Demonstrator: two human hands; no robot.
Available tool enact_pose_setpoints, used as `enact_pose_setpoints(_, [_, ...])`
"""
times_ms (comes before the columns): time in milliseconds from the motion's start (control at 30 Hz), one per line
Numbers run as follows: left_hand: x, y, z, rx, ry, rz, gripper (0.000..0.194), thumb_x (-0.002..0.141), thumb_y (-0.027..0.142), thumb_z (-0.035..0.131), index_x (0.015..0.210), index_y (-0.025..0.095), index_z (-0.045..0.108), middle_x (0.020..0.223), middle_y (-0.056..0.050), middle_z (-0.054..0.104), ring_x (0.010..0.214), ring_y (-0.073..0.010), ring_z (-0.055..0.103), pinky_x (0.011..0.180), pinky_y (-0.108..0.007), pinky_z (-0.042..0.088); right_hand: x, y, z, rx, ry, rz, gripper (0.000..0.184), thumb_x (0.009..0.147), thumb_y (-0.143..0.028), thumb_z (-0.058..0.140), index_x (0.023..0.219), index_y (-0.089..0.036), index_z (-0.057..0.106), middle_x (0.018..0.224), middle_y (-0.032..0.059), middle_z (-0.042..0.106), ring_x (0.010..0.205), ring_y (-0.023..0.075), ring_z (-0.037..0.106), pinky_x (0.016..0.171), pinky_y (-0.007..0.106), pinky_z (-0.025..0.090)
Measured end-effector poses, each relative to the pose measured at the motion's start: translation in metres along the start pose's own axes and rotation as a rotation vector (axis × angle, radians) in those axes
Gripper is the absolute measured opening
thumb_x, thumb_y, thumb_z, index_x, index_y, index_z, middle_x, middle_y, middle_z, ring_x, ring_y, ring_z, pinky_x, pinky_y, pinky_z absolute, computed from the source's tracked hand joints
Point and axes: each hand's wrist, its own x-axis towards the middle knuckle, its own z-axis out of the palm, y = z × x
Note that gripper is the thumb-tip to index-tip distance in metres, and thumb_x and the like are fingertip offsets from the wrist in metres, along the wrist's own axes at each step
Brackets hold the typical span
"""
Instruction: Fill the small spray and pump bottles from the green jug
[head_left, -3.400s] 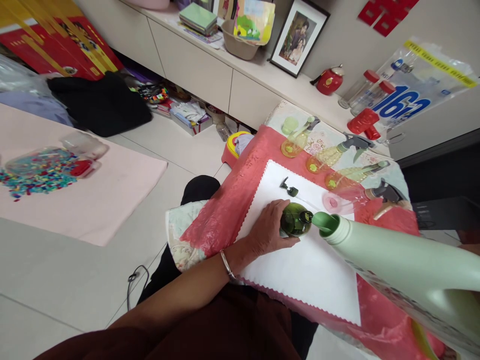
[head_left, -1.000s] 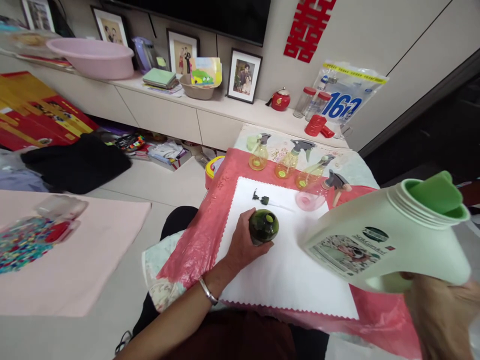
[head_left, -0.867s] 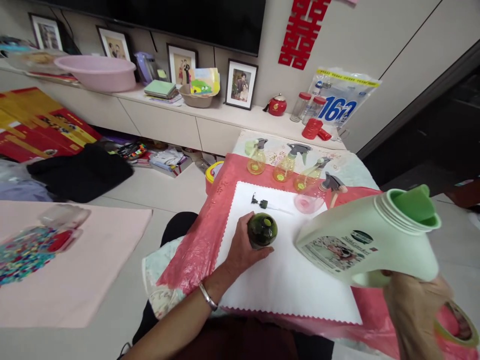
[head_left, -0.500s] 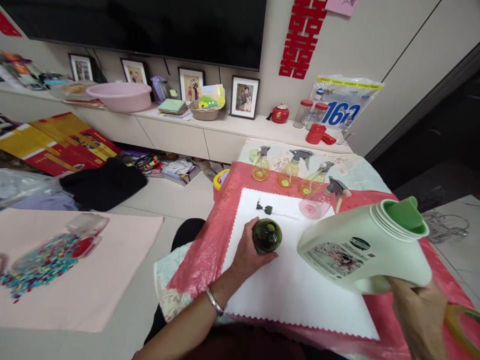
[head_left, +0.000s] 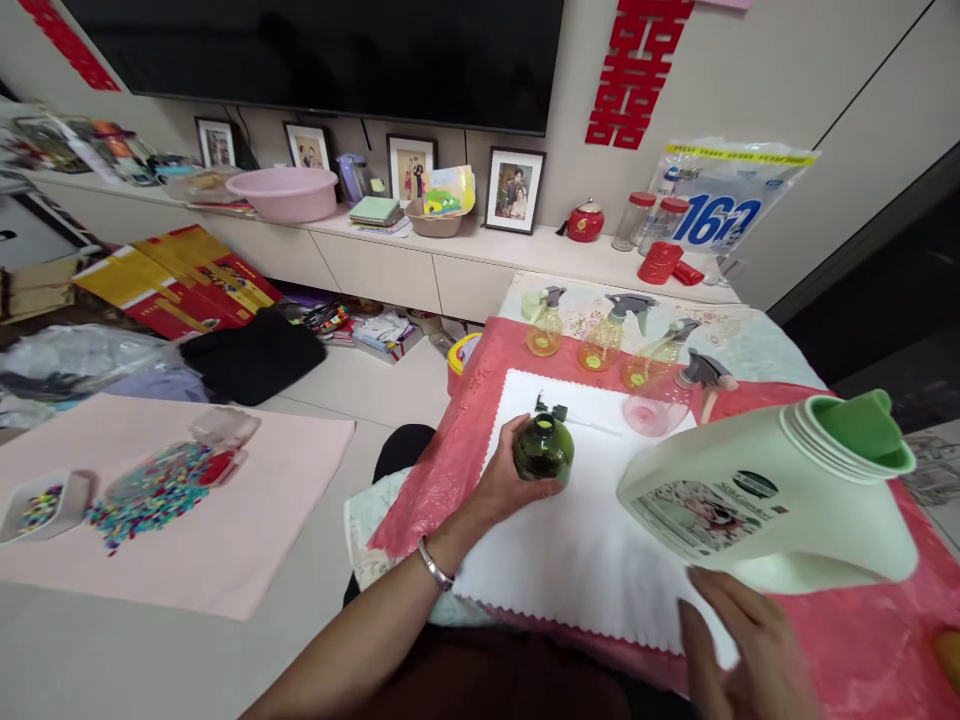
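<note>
My left hand (head_left: 504, 482) is wrapped round a dark green round bottle (head_left: 544, 450) with an open neck, standing on a white cloth (head_left: 585, 545). A small black pump head (head_left: 551, 408) lies just behind the bottle. To the right, a large pale green detergent jug (head_left: 772, 500) hangs tilted above the table, its open green spout pointing up and right, away from the bottle. My right hand (head_left: 739, 645) reaches under the jug from the bottom edge. Thumb and fingers press against its underside; the grip itself is partly hidden.
Three yellowish spray bottles (head_left: 611, 338) and a pink one (head_left: 667, 405) line the table's far side on a red plastic sheet (head_left: 465, 420). A pink mat (head_left: 247, 540) with loose coloured beads (head_left: 154, 488) lies on the floor at left. A low cabinet (head_left: 390, 270) runs behind.
The jug's spout has come away from the green bottle's neck, tipped back up and swung right. My left hand has stayed on the bottle. The view has lifted.
</note>
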Motion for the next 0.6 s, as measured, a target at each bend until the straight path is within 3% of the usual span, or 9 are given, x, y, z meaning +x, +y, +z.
enact_pose_setpoints(67, [0.000, 0.001, -0.004, 0.065, 0.041, 0.018, 0.107, 0.056, 0.030, 0.095, 0.144, 0.029, 0.034, 0.153, -0.013, 0.045, 0.143, -0.0365, 0.046, 0.121, -0.056, 0.036, 0.018, -0.016, 0.024, 0.101, -0.045, -0.037, 0.020, 0.104, -0.022, 0.053, 0.121, -0.018, 0.063, 0.117, 0.0075, 0.062, 0.104, 0.0200, 0.063, 0.090, 0.033, 0.050])
enact_pose_setpoints(133, [0.000, 0.001, -0.007, 0.168, 0.069, 0.033, 0.109, 0.055, 0.026, 0.093, 0.145, 0.026, 0.033, 0.152, -0.015, 0.045, 0.144, -0.0379, 0.044, 0.123, -0.058, 0.033, 0.039, -0.021, 0.051, 0.163, -0.043, -0.046, 0.018, 0.105, -0.020, 0.051, 0.120, -0.018, 0.061, 0.114, 0.0061, 0.062, 0.104, 0.0176, 0.061, 0.091, 0.031, 0.049])
enact_pose_setpoints(233, [-0.002, -0.001, -0.010, 0.297, 0.099, 0.054, 0.110, 0.053, 0.026, 0.094, 0.145, 0.023, 0.034, 0.148, -0.016, 0.048, 0.142, -0.0386, 0.047, 0.121, -0.059, 0.034, 0.071, -0.011, 0.096, 0.162, -0.094, -0.011, 0.022, 0.107, -0.025, 0.044, 0.118, -0.017, 0.062, 0.114, 0.0075, 0.060, 0.102, 0.0175, 0.061, 0.086, 0.030, 0.052])
enact_pose_setpoints(300, [-0.002, -0.003, -0.011, 0.329, 0.114, 0.069, 0.110, 0.053, 0.029, 0.095, 0.145, 0.022, 0.035, 0.148, -0.016, 0.048, 0.141, -0.0385, 0.048, 0.120, -0.058, 0.036, 0.092, -0.001, 0.126, 0.148, -0.150, 0.019, 0.027, 0.108, -0.027, 0.040, 0.120, -0.014, 0.062, 0.119, 0.0106, 0.059, 0.110, 0.0201, 0.058, 0.092, 0.034, 0.053])
enact_pose_setpoints(400, [-0.002, -0.007, -0.012, 0.336, 0.116, 0.094, 0.108, 0.055, 0.032, 0.095, 0.144, 0.021, 0.035, 0.149, -0.017, 0.048, 0.140, -0.0379, 0.048, 0.120, -0.058, 0.036, 0.120, 0.009, 0.164, 0.117, -0.292, 0.078, 0.027, 0.107, -0.033, 0.056, 0.125, -0.013, 0.060, 0.127, 0.0109, 0.056, 0.118, 0.0217, 0.055, 0.103, 0.041, 0.051])
enact_pose_setpoints(500, [-0.002, -0.008, -0.013, 0.341, 0.108, 0.103, 0.107, 0.056, 0.033, 0.094, 0.144, 0.021, 0.036, 0.148, -0.018, 0.049, 0.140, -0.0379, 0.048, 0.119, -0.058, 0.037, 0.136, 0.015, 0.189, 0.090, -0.446, 0.146, 0.031, 0.104, -0.038, 0.064, 0.122, -0.012, 0.062, 0.122, 0.0100, 0.057, 0.114, 0.0215, 0.057, 0.101, 0.042, 0.052])
enact_pose_setpoints(600, [-0.001, -0.008, -0.012, 0.339, 0.102, 0.108, 0.107, 0.055, 0.034, 0.094, 0.144, 0.021, 0.036, 0.147, -0.017, 0.051, 0.139, -0.0380, 0.050, 0.118, -0.057, 0.039, 0.143, 0.017, 0.200, 0.094, -0.545, 0.214, 0.030, 0.104, -0.039, 0.064, 0.116, -0.011, 0.063, 0.114, 0.0084, 0.059, 0.106, 0.0194, 0.060, 0.096, 0.039, 0.054])
